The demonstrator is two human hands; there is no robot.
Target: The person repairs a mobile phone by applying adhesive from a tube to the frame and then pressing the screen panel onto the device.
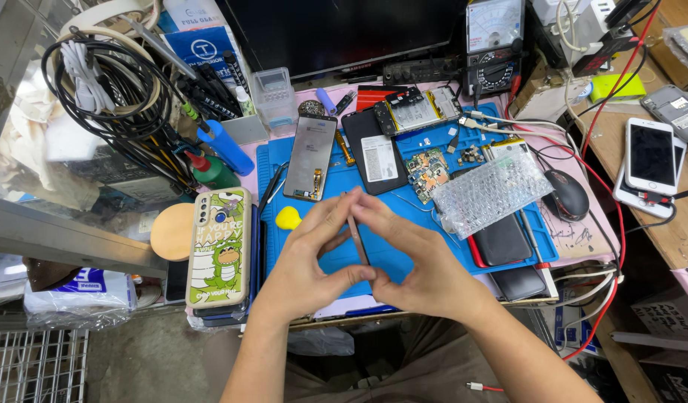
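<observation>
Both hands' grip [356, 224]: thin flat strip [356, 237] | blue rubbery mat [403, 254]

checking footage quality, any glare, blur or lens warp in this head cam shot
Head view: even, bright light, soft shadows; both hands, left hand and right hand, and the thin strip they pinch look sharp; mild glare on the white phone; wide-angle bending at the left shelf edge.

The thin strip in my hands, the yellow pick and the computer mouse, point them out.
thin strip [356, 237], head view, its middle between the hands
yellow pick [288, 218], head view, its centre
computer mouse [567, 195], head view, its back
</observation>
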